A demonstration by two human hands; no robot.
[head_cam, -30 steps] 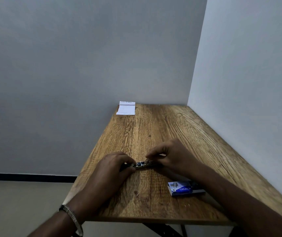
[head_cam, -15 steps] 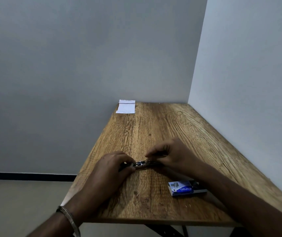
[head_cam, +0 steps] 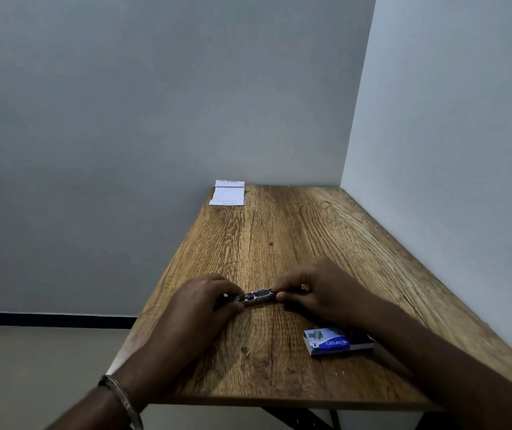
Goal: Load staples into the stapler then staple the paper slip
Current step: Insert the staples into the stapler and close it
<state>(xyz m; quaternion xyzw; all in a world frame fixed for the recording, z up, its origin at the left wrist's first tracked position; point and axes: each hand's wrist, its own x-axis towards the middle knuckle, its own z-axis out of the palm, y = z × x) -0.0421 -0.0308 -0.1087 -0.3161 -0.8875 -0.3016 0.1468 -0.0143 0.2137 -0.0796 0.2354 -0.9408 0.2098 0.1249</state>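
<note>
A small metal stapler [head_cam: 258, 297] lies on the wooden table [head_cam: 279, 237], held between both hands. My left hand [head_cam: 200, 302] grips its left end, which is hidden under the fingers. My right hand [head_cam: 316, 290] pinches its right end with thumb and fingertips. Whether a staple strip is in those fingers is too small to tell. A blue staple box [head_cam: 330, 341] lies flat near my right forearm, its inner tray slid partly out to the right. The white paper slip [head_cam: 227, 193] lies at the table's far left corner against the wall.
The table stands in a corner, with a grey wall behind and a white wall along its right side. Its left edge drops off to a beige floor [head_cam: 31, 367]. A metal bangle [head_cam: 121, 395] sits on my left wrist.
Both hands stay on the stapler in almost the same place. My right fingers have shifted slightly at its right end.
</note>
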